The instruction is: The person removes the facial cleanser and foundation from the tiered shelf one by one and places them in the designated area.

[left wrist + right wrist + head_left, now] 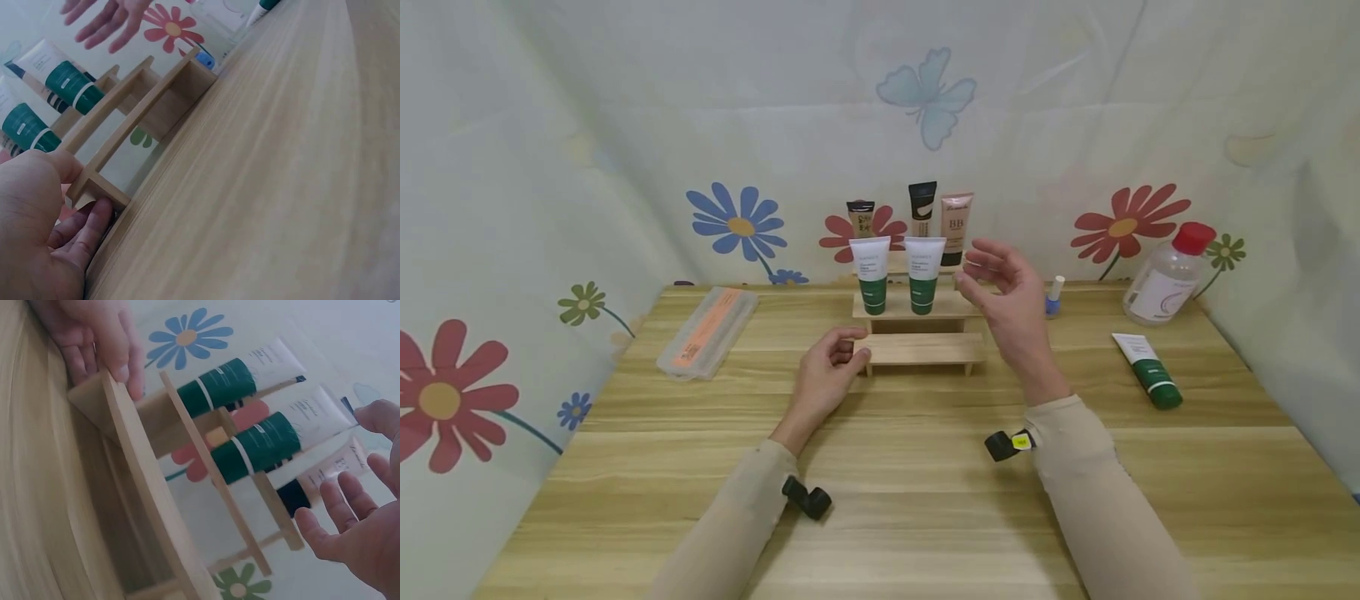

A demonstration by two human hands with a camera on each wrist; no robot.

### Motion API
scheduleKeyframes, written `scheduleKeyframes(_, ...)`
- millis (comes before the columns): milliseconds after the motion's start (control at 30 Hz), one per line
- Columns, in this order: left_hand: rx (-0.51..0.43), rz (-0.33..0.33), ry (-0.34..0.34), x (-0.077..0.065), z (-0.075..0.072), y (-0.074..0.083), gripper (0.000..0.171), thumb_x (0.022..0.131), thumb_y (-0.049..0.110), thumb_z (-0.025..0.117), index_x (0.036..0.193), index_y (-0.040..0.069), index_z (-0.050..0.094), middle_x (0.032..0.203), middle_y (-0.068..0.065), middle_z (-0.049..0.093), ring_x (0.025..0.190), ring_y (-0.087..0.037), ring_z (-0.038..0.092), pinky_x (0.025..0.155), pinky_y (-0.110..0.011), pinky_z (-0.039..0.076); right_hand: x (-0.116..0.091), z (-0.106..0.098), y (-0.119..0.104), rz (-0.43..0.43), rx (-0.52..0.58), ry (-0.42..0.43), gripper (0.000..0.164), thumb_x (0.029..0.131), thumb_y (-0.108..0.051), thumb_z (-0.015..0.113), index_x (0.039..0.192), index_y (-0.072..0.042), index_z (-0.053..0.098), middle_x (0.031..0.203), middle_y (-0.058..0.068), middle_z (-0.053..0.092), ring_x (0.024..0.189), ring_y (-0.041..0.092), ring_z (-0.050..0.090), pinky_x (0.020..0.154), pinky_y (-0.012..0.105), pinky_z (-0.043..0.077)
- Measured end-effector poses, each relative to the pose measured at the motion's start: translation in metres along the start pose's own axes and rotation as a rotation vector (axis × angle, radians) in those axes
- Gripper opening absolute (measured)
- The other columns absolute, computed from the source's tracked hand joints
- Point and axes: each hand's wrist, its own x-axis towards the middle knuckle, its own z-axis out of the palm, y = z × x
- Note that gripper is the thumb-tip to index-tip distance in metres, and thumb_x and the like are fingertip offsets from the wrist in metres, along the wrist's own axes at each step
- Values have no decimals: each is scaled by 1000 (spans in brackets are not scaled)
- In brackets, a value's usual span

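Steadying the three-tier wooden stand (919,343) seemed to be the step in hand, along with setting out cosmetic tubes on it. The left hand (826,371) gripped the left end of the front tier, thumb above and fingers tucked below. The right hand (1011,304) held nothing; its fingers were spread and loosely curved beside the right-hand white-and-green tube (924,275), with the thumb nearest it, apparently just clear. That tube and its matching left-hand tube (871,275) stood caps down on the middle tier, slightly apart. Behind them, on the top tier, were the pink BB tube (956,225), a black-topped tube (922,204) and a partly hidden dark tube (861,218). A third white-and-green tube (1150,375) lay on the wooden table (925,517), well to the right. If it too belonged on the stand, the next move called for a clear reach past the right forearm, then an upright placing. Room was there on the middle tier's right end and along the bare front tier, but the narrow tiers left little margin at their front edges. The nail polish bottle (1053,298) stood close by the right hand, a likely thing to knock, while open table lay nearer the person.
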Motion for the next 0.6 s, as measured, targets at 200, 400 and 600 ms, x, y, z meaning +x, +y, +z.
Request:
scheduleKeyframes(200,4,-3,-3,-1,-1,1,29,107,23,78,136,17,76,117,-8,75,108,-22,71,100,-43,60,4,23,13,-8,31,-29,50,101,-11,85,147,-10,67,141,14,69,132,34,68,103,32,58)
scheduleKeyframes(400,2,-8,1,0,-2,0,27,107,23,78,134,20,77,118,-7,75,110,-22,72,101,-43,60,7,38,21,5,18,-45,48,102,-12,83,147,-13,67,141,11,70,129,27,68,105,40,56)
scheduleKeyframes(600,12,-8,-1,0,0,0,27,107,24,78,134,19,76,118,-6,76,109,-21,72,100,-41,60,11,43,27,43,25,-49,48,102,-5,81,147,-7,64,141,14,69,128,27,67,110,45,57)
